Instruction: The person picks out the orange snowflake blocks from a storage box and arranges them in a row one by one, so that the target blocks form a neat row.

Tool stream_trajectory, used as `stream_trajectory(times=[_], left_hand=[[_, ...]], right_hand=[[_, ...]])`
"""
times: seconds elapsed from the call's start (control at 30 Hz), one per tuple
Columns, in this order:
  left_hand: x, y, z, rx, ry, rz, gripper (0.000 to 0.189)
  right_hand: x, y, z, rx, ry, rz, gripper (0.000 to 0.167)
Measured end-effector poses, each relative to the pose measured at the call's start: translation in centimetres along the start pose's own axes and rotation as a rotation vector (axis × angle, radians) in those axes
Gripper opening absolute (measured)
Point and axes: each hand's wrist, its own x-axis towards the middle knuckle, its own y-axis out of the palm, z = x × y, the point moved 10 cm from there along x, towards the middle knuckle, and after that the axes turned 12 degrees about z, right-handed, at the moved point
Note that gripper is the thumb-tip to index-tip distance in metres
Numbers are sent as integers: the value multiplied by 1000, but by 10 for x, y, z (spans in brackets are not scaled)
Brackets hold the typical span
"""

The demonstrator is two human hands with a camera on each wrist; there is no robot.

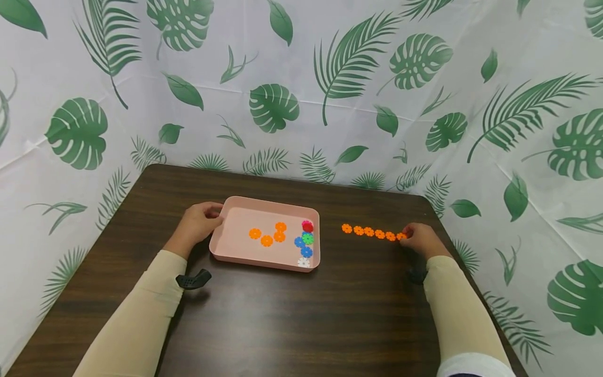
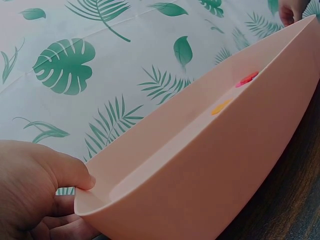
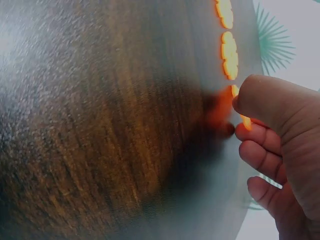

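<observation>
My left hand [image 1: 200, 225] grips the left end of a shallow pink tray [image 1: 264, 204]; in the left wrist view the thumb [image 2: 82, 177] lies inside the rim and the fingers are outside. Several orange flower-shaped discs [image 1: 266, 241] lie mid-tray. On the right of the table, my right hand [image 1: 421, 240] pinches an orange flower-shaped disc [image 3: 246, 121] between thumb and forefinger. That disc is at the right end of a row of several like it [image 1: 369, 231], laid right of the tray. The thumb partly hides it in the right wrist view.
Along the tray's right side lie a red disc [image 1: 308, 226], a green disc [image 1: 308, 239], blue discs [image 1: 306, 252] and a white disc [image 1: 303, 262]. Behind the dark wooden table [image 1: 330, 314] hangs a leaf-patterned cloth [image 1: 301, 63]. A black wrist device [image 1: 193, 280] sits by the left sleeve.
</observation>
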Motion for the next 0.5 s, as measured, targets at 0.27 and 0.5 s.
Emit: stream_trajectory(times=[0.27,0.5], left_hand=[[-1,0,0,-1,-3,-2,49],[-1,0,0,5,5,-1,49]], right_hand=[[5,1,2,-80,-26,-19,37],[-1,-6,4,-56,-20,-21,49]])
